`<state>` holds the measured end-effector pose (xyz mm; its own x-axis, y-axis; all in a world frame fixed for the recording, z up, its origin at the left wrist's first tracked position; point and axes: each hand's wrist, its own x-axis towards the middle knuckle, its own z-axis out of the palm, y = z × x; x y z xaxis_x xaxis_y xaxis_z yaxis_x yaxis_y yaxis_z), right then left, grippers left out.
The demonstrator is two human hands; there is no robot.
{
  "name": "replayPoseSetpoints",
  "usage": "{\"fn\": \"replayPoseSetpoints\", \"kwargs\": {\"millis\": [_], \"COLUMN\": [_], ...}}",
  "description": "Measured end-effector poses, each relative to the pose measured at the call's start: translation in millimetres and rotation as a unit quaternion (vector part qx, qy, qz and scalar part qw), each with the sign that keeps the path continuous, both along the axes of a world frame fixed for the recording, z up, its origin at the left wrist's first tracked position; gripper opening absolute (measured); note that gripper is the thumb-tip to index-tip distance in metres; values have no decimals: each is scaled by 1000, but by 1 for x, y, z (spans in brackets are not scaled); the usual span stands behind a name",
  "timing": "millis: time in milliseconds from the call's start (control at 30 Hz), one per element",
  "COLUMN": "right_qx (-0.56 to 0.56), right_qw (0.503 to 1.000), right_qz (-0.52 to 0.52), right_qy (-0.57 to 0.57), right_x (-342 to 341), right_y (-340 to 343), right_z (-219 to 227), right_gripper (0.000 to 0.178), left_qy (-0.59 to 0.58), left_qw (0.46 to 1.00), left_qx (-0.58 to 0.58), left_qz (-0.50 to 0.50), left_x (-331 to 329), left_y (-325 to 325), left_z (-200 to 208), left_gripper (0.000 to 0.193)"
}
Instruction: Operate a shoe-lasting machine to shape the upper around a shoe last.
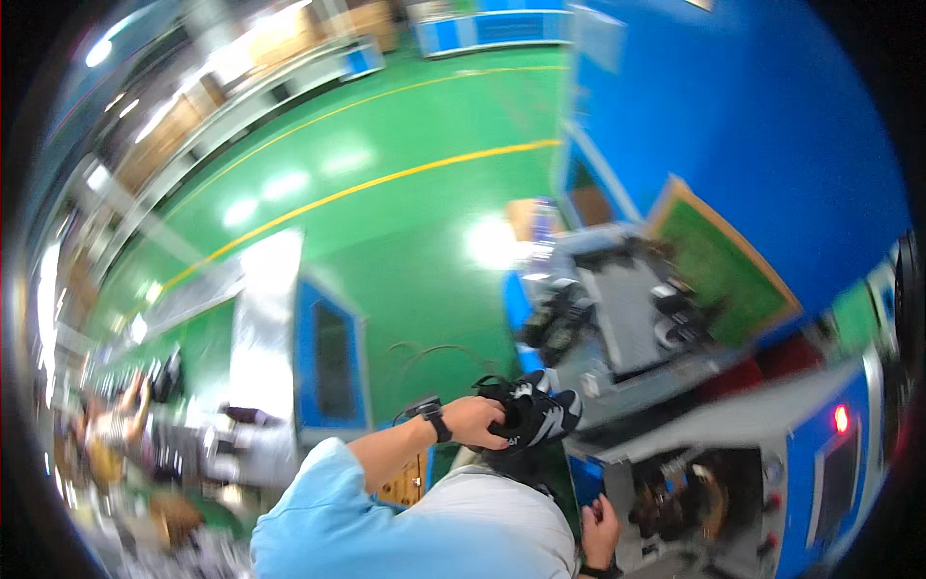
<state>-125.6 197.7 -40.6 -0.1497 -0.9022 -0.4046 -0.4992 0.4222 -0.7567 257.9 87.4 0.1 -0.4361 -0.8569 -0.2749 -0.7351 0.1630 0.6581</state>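
My left hand point(473, 422), with a dark band on its wrist, is closed on a black sneaker point(545, 425) with white stripes and a pale sole. A second black shoe appears pressed against it, though blur and overlap hide where one ends. Low on the right is my right hand point(600, 534), also with a dark wristband. Its fingers are loosely curled and slightly apart, with nothing visible in them. A small blue panel point(585, 477) lies just beyond its fingertips.
A grey-topped workbench point(617, 314) bears more dark shoes. A machine point(815, 473) with a red light and an open cavity stands at right. Left are a blue cabinet point(331, 357) and a blurred co-worker point(135, 415). Green floor point(386, 232) with yellow lines stretches ahead.
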Motion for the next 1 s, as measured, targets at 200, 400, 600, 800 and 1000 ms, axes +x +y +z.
{"fn": "replayPoseSetpoints", "kwargs": {"millis": [200, 400, 600, 800, 1000], "right_qx": [27, 36, 30, -188, -461], "right_qw": [972, 951, 963, 973, 770], "right_qz": [229, 294, 264, 100, -124], "right_qy": [49, 87, 48, 88, 422], "right_x": [-8, -2, -4, -15, -81], "right_y": [0, -24, -46, -96, -153], "right_z": [-1, 17, 30, 94, 199], "right_gripper": [50, 49, 47, 23, 37], "left_qy": [-113, -245, -501, -210, 82], "left_qw": [968, 848, 257, 733, 963], "left_qx": [-46, -92, -243, -284, -154], "left_qz": [219, 461, 790, 581, 206], "left_x": [142, 309, 444, 321, -1], "left_y": [131, 258, 285, 91, -166], "left_z": [24, 91, 114, -7, -35], "left_gripper": [50, 50, 27, 27, 32]}}
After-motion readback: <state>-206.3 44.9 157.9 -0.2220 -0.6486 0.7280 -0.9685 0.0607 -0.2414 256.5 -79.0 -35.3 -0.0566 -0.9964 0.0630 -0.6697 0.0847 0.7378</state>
